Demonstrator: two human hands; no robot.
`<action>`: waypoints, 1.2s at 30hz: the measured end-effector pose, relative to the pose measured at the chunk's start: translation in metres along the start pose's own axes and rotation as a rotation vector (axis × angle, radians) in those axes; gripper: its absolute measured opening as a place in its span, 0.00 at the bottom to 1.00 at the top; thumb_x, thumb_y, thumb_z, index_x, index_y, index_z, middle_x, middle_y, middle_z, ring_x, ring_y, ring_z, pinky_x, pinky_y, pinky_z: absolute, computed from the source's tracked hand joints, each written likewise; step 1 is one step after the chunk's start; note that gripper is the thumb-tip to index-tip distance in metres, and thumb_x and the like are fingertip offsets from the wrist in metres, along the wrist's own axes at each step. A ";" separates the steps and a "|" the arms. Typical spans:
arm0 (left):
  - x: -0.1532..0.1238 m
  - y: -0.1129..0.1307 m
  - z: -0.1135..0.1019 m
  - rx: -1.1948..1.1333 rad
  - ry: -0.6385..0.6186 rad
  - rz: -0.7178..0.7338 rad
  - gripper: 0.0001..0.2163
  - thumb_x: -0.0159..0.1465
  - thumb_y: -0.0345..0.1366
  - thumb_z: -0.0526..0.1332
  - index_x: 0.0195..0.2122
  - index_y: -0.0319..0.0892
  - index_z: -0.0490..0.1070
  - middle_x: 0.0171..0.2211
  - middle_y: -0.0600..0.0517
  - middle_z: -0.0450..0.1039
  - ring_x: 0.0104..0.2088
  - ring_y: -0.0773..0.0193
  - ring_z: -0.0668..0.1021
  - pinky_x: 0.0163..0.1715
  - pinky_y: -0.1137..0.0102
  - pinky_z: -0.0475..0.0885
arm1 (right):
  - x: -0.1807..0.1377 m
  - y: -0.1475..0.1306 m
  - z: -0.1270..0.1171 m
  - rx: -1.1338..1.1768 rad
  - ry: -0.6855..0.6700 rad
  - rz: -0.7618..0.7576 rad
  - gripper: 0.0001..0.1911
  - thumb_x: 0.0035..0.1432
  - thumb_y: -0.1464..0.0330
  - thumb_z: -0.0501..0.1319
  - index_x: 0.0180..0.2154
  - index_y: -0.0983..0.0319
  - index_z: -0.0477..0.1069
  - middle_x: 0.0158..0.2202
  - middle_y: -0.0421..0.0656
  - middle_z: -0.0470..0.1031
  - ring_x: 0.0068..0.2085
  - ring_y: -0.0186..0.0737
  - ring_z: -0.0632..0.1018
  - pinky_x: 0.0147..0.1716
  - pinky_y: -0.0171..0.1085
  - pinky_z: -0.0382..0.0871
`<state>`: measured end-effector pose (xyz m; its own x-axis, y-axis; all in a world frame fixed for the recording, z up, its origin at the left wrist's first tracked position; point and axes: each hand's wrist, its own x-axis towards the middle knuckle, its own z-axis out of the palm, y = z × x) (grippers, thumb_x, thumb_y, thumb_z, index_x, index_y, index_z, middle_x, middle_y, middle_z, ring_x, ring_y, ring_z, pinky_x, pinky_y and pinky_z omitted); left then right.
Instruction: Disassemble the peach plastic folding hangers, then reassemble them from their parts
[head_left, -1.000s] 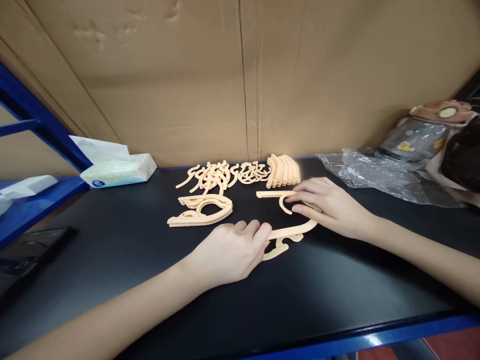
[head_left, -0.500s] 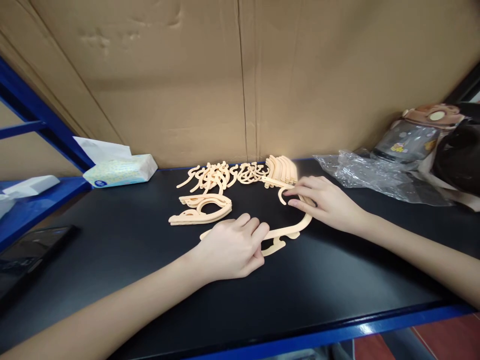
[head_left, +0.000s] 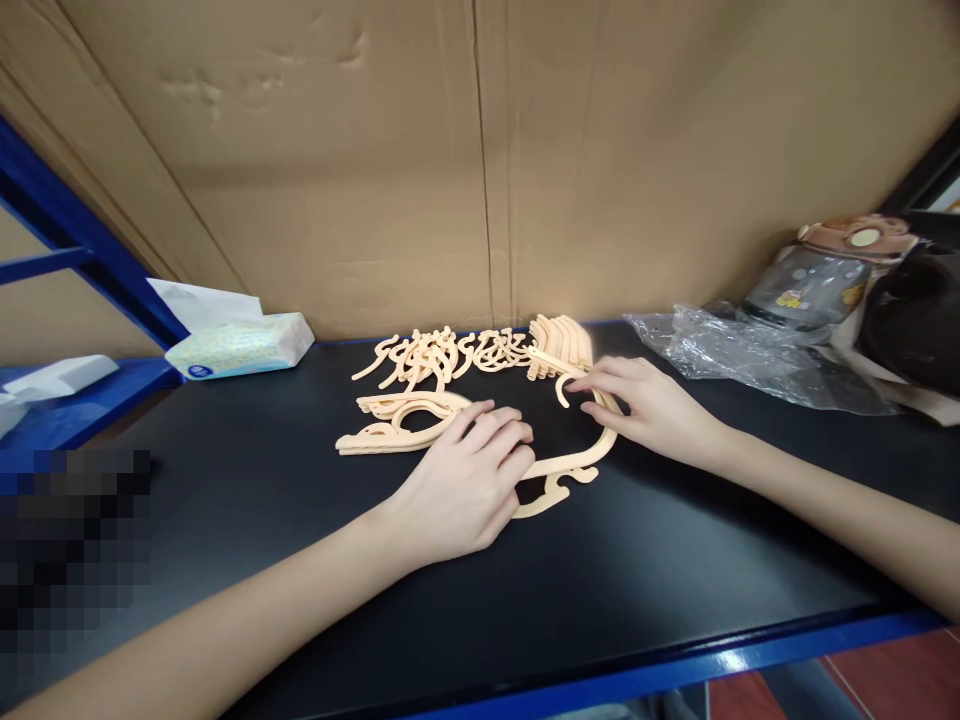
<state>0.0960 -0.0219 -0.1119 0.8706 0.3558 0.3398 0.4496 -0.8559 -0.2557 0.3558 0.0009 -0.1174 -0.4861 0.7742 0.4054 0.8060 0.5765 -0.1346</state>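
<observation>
A beige plastic folding hanger (head_left: 574, 463) lies on the black tabletop between my hands, its curved hook (head_left: 562, 390) pointing away from me. My right hand (head_left: 649, 405) pinches the hanger near the base of the hook with thumb and fingertips. Over the hanger's left part bends my left hand (head_left: 469, 480), fingers curled around it and hiding that end; the thumb is mostly out of sight. Just beyond my left hand rests a stack of folded hangers (head_left: 397, 440), partly covered by my fingers.
Behind lie a pile of loose hooks (head_left: 427, 355), small curved parts (head_left: 501, 348) and a row of hanger arms (head_left: 561, 343). A tissue pack (head_left: 240, 345) stands left; clear plastic wrap (head_left: 720, 350), a water bottle (head_left: 814, 275) and a dark bag (head_left: 915, 320) are right. Cardboard (head_left: 337, 180) closes the back.
My left hand's fingers have loosened and reached forward, now overlapping the folded stack. The right hand keeps its pinch by the hook, and the hanger has barely moved.
</observation>
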 end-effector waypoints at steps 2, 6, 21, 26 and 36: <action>0.000 -0.001 0.003 -0.004 0.027 -0.055 0.11 0.60 0.25 0.52 0.42 0.38 0.69 0.50 0.45 0.68 0.54 0.52 0.64 0.52 0.58 0.60 | 0.001 0.002 0.000 0.004 -0.004 0.012 0.12 0.60 0.69 0.56 0.45 0.60 0.71 0.38 0.43 0.71 0.40 0.41 0.72 0.42 0.41 0.63; -0.001 -0.003 0.009 0.005 0.032 -0.150 0.17 0.60 0.20 0.50 0.44 0.42 0.69 0.52 0.46 0.67 0.51 0.53 0.68 0.45 0.59 0.66 | 0.002 0.005 0.002 0.017 -0.018 0.036 0.12 0.59 0.70 0.55 0.45 0.60 0.70 0.39 0.43 0.71 0.41 0.42 0.73 0.43 0.41 0.63; -0.001 -0.006 0.013 -0.183 0.011 -0.202 0.14 0.60 0.21 0.48 0.39 0.38 0.69 0.54 0.40 0.63 0.51 0.52 0.68 0.46 0.57 0.70 | 0.002 0.006 0.008 0.020 -0.029 0.040 0.11 0.60 0.68 0.56 0.45 0.58 0.70 0.38 0.42 0.71 0.40 0.40 0.73 0.44 0.42 0.62; -0.001 -0.005 0.007 -0.282 -0.031 -0.182 0.11 0.61 0.25 0.48 0.37 0.38 0.68 0.53 0.40 0.64 0.51 0.53 0.68 0.46 0.57 0.69 | 0.002 0.006 0.008 0.020 -0.041 0.039 0.12 0.61 0.65 0.55 0.45 0.58 0.71 0.39 0.44 0.71 0.41 0.42 0.73 0.44 0.44 0.63; 0.000 -0.002 0.011 -0.321 -0.020 -0.211 0.09 0.65 0.40 0.55 0.33 0.40 0.66 0.54 0.46 0.66 0.46 0.58 0.74 0.41 0.63 0.70 | 0.002 0.000 0.008 0.050 -0.082 0.019 0.12 0.62 0.65 0.54 0.46 0.59 0.71 0.38 0.43 0.72 0.42 0.42 0.73 0.45 0.43 0.62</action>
<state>0.0970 -0.0157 -0.1213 0.7707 0.5412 0.3364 0.5365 -0.8359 0.1156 0.3521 0.0046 -0.1235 -0.4982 0.8029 0.3274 0.7986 0.5720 -0.1875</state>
